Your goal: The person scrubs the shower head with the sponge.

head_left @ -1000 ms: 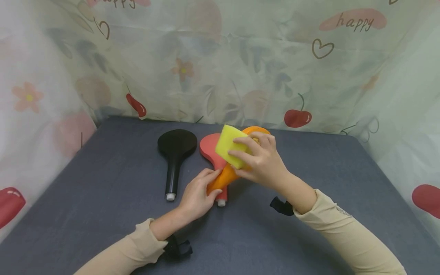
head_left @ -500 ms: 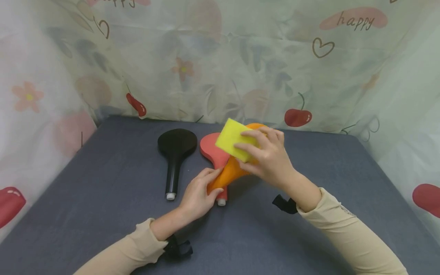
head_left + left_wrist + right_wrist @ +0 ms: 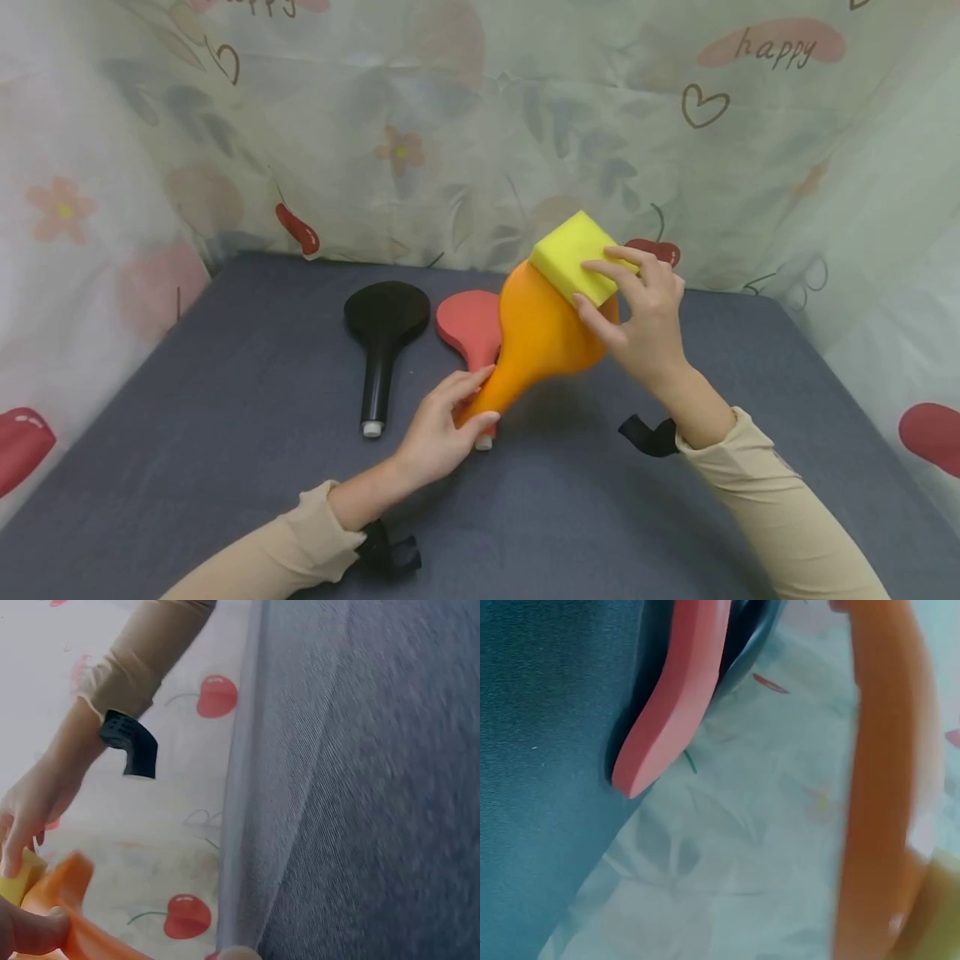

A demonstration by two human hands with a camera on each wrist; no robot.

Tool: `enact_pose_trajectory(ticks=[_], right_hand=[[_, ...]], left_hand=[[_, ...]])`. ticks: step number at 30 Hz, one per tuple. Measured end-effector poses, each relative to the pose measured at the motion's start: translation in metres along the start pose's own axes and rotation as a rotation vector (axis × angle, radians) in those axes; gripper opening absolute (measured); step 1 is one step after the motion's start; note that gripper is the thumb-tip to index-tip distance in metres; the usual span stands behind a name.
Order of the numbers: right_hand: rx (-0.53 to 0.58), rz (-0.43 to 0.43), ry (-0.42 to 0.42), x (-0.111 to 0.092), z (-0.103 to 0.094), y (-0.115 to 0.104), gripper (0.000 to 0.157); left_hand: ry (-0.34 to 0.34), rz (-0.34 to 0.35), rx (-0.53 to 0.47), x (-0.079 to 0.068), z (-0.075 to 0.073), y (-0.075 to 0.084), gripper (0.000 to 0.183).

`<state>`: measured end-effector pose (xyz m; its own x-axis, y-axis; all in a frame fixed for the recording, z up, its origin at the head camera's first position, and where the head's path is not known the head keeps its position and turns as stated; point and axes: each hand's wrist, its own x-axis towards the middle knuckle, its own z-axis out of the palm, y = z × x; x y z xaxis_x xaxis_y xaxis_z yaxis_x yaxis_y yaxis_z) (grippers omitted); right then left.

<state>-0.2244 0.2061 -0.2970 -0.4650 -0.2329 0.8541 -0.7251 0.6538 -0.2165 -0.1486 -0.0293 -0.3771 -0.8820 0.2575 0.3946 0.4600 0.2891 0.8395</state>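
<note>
In the head view my left hand [image 3: 442, 429] grips an orange shower head [image 3: 551, 337] by its handle and holds it tilted above the table. My right hand [image 3: 647, 321] holds a yellow sponge [image 3: 573, 254] with spread, bent fingers, against the upper edge of the shower head's round part. The left wrist view shows the thumb [image 3: 41, 930] of my left hand lying on the orange handle. Blurred and close, the orange shower head [image 3: 889, 772] fills the right side of the right wrist view, with the sponge [image 3: 934, 915] at the lower corner.
On the dark grey table [image 3: 225, 433] lie a black shower head [image 3: 386, 317] and a red shower head [image 3: 463, 321], both with white handle ends. Part of the red one is behind my left hand and the orange one. A patterned curtain [image 3: 480, 150] hangs around the table.
My right hand has moved the sponge up and to the right along the orange shower head. The orange round part now shows more fully. My left hand has barely shifted.
</note>
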Motion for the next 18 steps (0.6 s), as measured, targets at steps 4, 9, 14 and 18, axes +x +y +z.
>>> enact_pose_trajectory(ticks=[4,9,14,18], right_hand=[[0.018,0.021,0.016,-0.004,-0.002,0.002,0.033],[0.052,0.087,0.018,-0.011,-0.002,0.003,0.035],[0.137,0.206,-0.023,-0.017,-0.001,-0.001,0.043],[0.198,0.275,-0.072,-0.022,0.002,-0.004,0.048]], left_hand=[[-0.005,-0.046,-0.156,0.002,0.0,-0.001,0.056],[-0.013,-0.193,-0.331,0.004,-0.002,0.0,0.058],[-0.028,-0.349,-0.516,0.006,-0.004,0.0,0.058],[-0.089,-0.401,-0.625,0.007,-0.007,0.001,0.057]])
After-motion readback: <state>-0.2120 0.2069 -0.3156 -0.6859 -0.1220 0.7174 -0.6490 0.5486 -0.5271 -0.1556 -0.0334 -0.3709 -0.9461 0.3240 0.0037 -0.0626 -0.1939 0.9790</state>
